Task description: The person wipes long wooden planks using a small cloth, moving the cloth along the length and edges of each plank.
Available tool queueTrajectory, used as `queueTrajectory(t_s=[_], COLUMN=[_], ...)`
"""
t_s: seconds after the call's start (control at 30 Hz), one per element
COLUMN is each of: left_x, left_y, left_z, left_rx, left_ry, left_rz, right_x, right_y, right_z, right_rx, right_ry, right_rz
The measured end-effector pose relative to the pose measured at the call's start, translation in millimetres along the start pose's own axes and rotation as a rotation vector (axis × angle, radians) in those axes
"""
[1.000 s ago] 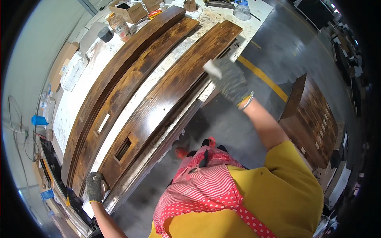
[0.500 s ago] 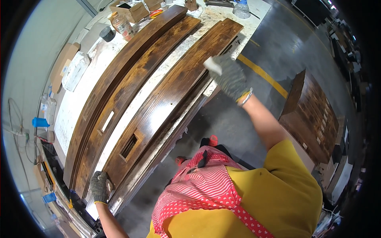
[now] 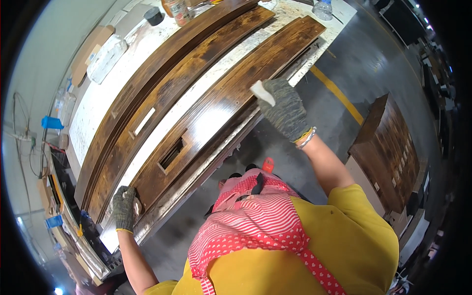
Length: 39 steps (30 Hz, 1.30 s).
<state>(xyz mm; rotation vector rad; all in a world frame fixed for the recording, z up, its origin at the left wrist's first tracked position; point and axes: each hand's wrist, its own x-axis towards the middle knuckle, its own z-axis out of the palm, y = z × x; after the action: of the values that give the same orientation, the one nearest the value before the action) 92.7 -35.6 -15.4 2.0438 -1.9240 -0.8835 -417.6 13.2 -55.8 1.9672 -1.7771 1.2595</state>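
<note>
While the right hand (image 3: pixel 284 110) holds a white pad (image 3: pixel 262 93) at the edge of the board (image 3: pixel 221 105), the left hand (image 3: pixel 124 209) sits at the near end.
The board slants across the table (image 3: pixel 93 120) from eight o'clock to one; the right hand is at two o'clock, the left at eight, fingers curled, though I cannot tell whether they clasp. Other boards (image 3: pixel 189 69) lie toward ten o'clock.
</note>
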Motion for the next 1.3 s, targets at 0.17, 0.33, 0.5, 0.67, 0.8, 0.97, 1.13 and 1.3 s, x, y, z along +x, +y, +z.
queueTrajectory(t_s=[0.17, 0.33, 0.5, 0.67, 0.8, 0.97, 1.13, 1.3], left_x=[-1, -8, -26, -42, -47, -47, -46, -47], left_y=[4, -4, -88, -185, -147, -182, -175, -166], left_z=[2, -7, -61, -88, -87, -89, -85, -85], left_rx=[-0.044, -0.062, -0.017, 0.172, 0.072, -0.030, -0.009, 0.004], left_ry=[0.017, 0.013, 0.188, 0.082, 0.057, 0.079, 0.110, 0.128], left_rz=[0.013, 0.104, -0.019, -0.101, -0.104, -0.054, -0.077, -0.064], right_x=[-25, -38, -10, -39, -60, -35, -23, -45], right_y=[-71, -135, -78, -102, -193, -135, -76, -137], right_z=[27, 49, 21, 53, 66, 52, 29, 45], right_rx=[-0.014, 0.203, 0.100, -0.026, 0.136, 0.044, -0.149, -0.012], right_ry=[-0.221, -0.216, -0.109, -0.121, -0.360, -0.035, -0.062, -0.106], right_rz=[-0.006, -0.032, 0.190, 0.090, 0.081, 0.186, 0.240, -0.006])
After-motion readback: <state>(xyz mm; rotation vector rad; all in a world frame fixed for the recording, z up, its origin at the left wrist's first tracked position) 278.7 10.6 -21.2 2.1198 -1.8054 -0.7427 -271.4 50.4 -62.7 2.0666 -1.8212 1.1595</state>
